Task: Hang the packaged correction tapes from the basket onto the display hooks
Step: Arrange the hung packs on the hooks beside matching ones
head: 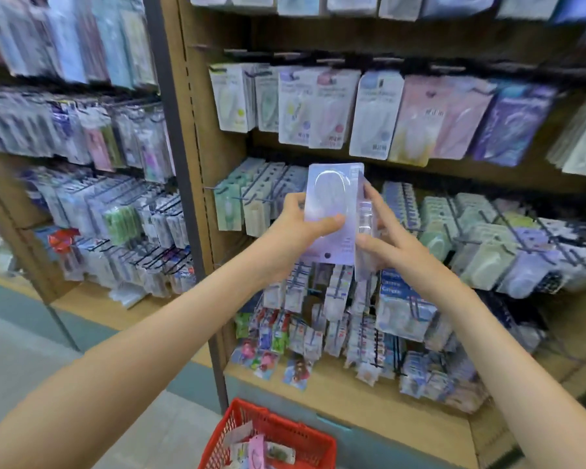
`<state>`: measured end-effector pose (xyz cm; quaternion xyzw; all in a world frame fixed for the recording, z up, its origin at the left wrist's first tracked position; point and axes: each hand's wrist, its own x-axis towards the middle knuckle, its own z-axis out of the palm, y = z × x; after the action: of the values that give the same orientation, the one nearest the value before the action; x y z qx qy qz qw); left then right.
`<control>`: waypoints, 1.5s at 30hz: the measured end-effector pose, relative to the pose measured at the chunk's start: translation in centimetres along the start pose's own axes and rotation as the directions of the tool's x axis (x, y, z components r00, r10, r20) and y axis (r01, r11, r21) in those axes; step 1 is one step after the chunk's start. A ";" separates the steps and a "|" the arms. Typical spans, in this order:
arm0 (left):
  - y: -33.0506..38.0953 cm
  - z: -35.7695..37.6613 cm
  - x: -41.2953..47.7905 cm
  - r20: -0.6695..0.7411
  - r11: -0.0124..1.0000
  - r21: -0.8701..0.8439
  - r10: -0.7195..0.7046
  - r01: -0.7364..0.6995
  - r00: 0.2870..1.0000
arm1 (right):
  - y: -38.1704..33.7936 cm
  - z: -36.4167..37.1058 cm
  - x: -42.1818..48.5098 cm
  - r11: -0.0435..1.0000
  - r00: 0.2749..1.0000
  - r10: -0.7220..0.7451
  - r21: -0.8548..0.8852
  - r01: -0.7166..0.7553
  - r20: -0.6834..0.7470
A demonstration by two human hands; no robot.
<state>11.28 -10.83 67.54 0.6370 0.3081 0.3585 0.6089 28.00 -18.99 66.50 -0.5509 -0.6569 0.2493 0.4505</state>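
Held up in front of the shelf is a pale lilac correction tape pack [332, 201], its blister face toward me. My left hand [295, 228] grips its left edge, thumb across the front. My right hand [393, 245] holds a second, similar pack [364, 238] edge-on beside the first. Both sit level with a row of display hooks [251, 198] that carry green and lilac packs. The red basket [247, 431] stands on the floor at the bottom, with several pink and white packs inside.
Wooden shelving [369, 397] fills the view, with rows of hanging stationery above, below and to the right. A dark upright post [183, 184] divides it from a second bay on the left. Grey floor lies at lower left.
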 end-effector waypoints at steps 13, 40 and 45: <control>13.6 -2.6 11.4 0.086 0.916 -0.021 0.400 -0.400 0.913 | -9.1 -8.6 10.9 0.897 0.871 -0.252 -0.439 0.048 -0.422; 20.5 2.1 20.5 -0.035 0.861 -0.160 0.484 -0.483 0.874 | -14.1 -21.4 21.1 0.586 0.660 -0.358 -0.710 -0.391 -0.660; 20.4 2.6 20.6 -0.019 0.849 -0.168 0.505 -0.501 0.863 | -13.0 -20.7 22.2 0.664 0.614 -0.392 -0.672 -0.326 -0.685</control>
<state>23.92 3.42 89.55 0.6466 0.0915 0.5216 0.5491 39.76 -4.90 94.01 -0.7208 -0.4408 -0.3205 0.4283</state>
